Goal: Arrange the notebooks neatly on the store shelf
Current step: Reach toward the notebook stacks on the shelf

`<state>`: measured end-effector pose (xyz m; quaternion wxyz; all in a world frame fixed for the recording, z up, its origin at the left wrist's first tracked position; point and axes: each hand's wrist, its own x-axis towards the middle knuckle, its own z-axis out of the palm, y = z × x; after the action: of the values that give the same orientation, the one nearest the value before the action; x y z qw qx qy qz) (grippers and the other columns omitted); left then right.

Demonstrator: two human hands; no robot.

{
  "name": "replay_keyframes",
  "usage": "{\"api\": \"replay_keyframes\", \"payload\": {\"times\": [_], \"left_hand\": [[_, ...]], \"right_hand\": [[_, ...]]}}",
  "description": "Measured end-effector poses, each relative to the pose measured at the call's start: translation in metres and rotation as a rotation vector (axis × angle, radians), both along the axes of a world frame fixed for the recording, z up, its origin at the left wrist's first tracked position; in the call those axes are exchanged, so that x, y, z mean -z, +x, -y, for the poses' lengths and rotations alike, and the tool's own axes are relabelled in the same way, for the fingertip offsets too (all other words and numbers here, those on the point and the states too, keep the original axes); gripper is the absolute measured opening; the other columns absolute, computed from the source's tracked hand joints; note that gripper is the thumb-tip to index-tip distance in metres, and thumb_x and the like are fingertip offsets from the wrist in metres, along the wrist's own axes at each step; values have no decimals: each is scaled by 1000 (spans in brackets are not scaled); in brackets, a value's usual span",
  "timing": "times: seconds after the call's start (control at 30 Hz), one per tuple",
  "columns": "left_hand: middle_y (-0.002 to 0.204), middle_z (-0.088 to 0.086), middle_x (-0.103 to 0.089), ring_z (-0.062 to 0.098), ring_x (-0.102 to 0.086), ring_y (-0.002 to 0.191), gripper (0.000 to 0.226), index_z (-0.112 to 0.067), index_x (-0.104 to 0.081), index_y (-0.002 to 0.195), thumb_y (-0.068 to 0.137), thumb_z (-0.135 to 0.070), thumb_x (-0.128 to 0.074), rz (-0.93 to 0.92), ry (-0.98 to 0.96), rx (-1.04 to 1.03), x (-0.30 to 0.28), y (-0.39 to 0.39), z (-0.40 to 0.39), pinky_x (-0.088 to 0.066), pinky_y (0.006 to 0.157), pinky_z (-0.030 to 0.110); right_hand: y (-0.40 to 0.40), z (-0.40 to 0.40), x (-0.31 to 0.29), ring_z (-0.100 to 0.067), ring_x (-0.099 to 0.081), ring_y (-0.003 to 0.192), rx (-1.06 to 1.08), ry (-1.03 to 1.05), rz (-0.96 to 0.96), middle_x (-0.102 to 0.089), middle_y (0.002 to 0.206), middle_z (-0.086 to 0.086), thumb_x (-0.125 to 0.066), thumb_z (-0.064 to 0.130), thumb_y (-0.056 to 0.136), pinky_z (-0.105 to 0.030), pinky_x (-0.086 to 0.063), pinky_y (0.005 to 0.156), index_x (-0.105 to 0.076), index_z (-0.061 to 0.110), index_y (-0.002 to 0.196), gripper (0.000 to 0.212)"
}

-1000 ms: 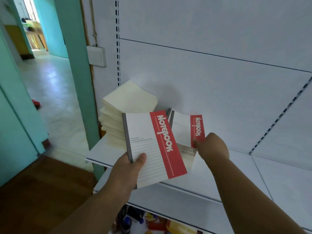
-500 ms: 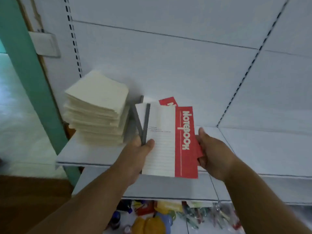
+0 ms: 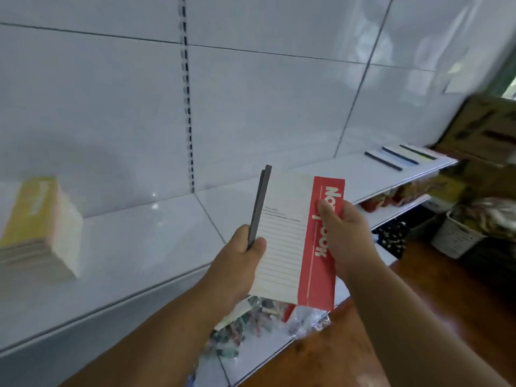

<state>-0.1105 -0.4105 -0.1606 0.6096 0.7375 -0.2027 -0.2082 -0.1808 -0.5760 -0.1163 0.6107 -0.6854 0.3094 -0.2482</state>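
Head view: left hand (image 3: 237,255) is pinching the notebooks (image 3: 296,241) at the grey spine and right hand (image 3: 346,233) is gripping the red edge, likely squaring them. They're hovering above the near shelf (image 3: 134,247), stack (image 3: 39,227) sitting far left.

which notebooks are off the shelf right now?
The red-and-white notebooks, held upright between the left hand and right hand. The pale stack at left and the flat row far right rest on the shelf.
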Motion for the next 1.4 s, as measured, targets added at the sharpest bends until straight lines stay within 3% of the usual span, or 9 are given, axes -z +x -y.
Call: {"api": "replay_keyframes", "payload": {"times": [0.13,0.53,0.77,0.9,1.0,1.1,1.2,1.3,1.4], "left_hand": [[109,-10,-69,15,-66,102,16,-38,-53,113,104,-30,-44,-28,11,143,-10,-16,122,-59,86,41],[104,-9,-68,12,-67,94,11,-37,-49,112,103,-36,-42,44,36,287,1,14,446,-62,75,32],[104,-9,-68,10,-67,92,19,-38,-50,113,104,-42,-34,2,5,570,-21,-17,676,-53,58,12],[107,-6,-69,12,-68,98,21,-37,-53,116,105,-38,-35,-16,-3,666,-7,-40,801,-60,78,28],[107,-8,-70,9,-68,97,22,-36,-54,118,106,-33,-36,-36,-16,657,5,-47,889,-60,77,26],[108,-10,-68,6,-66,96,21,-36,-52,119,106,-31,-35,-29,28,551,6,-33,959,-56,69,16],[105,-9,-68,9,-66,95,19,-34,-52,115,106,-32,-35,37,116,420,7,2,1014,-59,80,30],[103,-8,-69,12,-67,95,18,-33,-52,109,105,-35,-34,26,140,312,16,47,1062,-59,82,38],[101,-4,-68,11,-65,90,19,-23,-52,107,106,-30,-35,14,129,184,27,90,1111,-54,66,21]], "right_hand": [[-32,116,-14,-25,-77,79,33,51,-81,-78,92,-3,-53,39,103,-47,-63,73,-63,19,115,25],[-25,420,-1,-19,-77,76,237,45,-81,-78,89,3,-51,40,102,-49,-62,79,-62,25,109,20],[-85,616,-21,-48,-68,99,523,-11,-97,-72,104,-21,-47,41,104,-66,-56,79,-65,23,104,25],[-117,724,-11,-49,-67,100,630,19,-73,-71,107,-23,-46,38,105,-67,-55,81,-64,24,104,22],[-121,817,4,-52,-65,100,571,44,-79,-67,111,-29,-45,37,106,-70,-52,84,-63,20,106,25],[-95,909,10,-39,-65,83,464,103,-123,-69,103,-29,-45,38,105,-64,-55,86,-63,13,114,32],[-46,986,8,-38,-74,86,315,172,-174,-76,97,-14,-46,37,104,-58,-58,83,-61,17,112,26],[13,1055,14,-37,-74,91,195,191,-236,-76,101,-14,-48,29,103,-61,-58,83,-54,18,113,16],[76,1114,26,-33,-75,90,76,137,-310,-75,103,-14,-48,28,103,-58,-58,84,-51,17,113,15]]}}
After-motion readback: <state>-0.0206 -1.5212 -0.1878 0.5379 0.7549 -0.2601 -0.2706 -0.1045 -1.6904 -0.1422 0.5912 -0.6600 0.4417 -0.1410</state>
